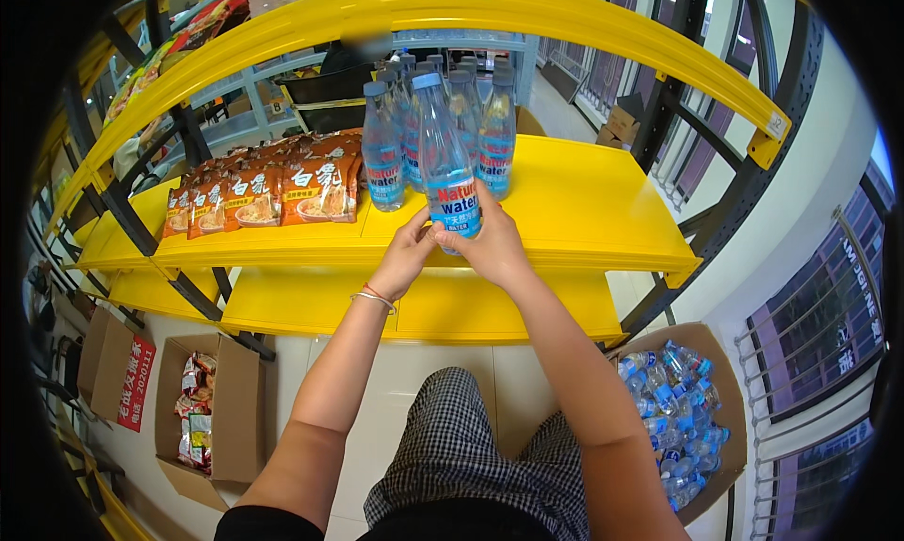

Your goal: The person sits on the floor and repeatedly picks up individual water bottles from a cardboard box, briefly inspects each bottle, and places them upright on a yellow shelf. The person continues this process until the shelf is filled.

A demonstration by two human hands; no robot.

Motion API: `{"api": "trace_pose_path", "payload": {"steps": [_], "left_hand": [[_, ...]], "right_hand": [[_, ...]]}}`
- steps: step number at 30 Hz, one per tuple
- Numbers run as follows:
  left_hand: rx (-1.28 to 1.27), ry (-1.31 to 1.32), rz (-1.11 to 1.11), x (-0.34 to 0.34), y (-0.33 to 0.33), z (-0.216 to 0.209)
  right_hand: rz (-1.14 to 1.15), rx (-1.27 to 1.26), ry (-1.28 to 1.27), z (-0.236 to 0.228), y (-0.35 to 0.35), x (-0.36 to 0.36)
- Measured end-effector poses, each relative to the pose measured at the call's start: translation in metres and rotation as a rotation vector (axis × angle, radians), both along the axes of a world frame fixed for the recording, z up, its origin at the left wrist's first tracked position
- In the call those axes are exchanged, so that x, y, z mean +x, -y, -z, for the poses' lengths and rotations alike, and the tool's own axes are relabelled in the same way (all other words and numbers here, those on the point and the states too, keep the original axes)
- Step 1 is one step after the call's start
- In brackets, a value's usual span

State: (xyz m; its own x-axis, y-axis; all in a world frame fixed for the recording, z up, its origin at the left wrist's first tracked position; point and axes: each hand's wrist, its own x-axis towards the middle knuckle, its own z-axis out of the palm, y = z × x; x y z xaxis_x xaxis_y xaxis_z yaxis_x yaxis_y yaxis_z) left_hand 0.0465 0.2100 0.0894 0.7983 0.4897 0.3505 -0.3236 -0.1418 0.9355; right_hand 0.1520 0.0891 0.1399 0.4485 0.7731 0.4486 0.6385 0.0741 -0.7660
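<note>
Both my hands are closed round the lower part of a clear water bottle (pixel 443 141) with a blue cap and a blue label. My left hand (pixel 411 254) grips it from the left, my right hand (pixel 494 240) from the right. It is held upright at the front edge of the yellow shelf (pixel 603 193); whether its base touches the shelf I cannot tell. Right behind it stand several like bottles (pixel 496 136) in rows, partly hidden by it. Left of them lie brown-orange packets of instant noodles (pixel 254 183), lined up in overlapping rows.
A yellow beam (pixel 452 9) crosses above the shelf, and a lower yellow shelf board (pixel 311 301) lies beneath. On the floor, a cardboard box (pixel 235 419) with packets stands left; a carton (pixel 739 428) full of bottles stands right. Dark posts (pixel 659 117) frame the rack.
</note>
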Motion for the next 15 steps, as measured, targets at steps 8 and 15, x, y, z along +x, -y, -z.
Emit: {"api": "trace_pose_path", "payload": {"steps": [8,15], "left_hand": [[0.102,-0.115,-0.052,-0.002,-0.042,0.005],[0.147,-0.034,-0.159,0.0,-0.057,0.018]], "right_hand": [[0.033,0.063,0.005,0.038,-0.054,0.011],[0.057,0.064,0.006,0.049,-0.074,0.011]]}}
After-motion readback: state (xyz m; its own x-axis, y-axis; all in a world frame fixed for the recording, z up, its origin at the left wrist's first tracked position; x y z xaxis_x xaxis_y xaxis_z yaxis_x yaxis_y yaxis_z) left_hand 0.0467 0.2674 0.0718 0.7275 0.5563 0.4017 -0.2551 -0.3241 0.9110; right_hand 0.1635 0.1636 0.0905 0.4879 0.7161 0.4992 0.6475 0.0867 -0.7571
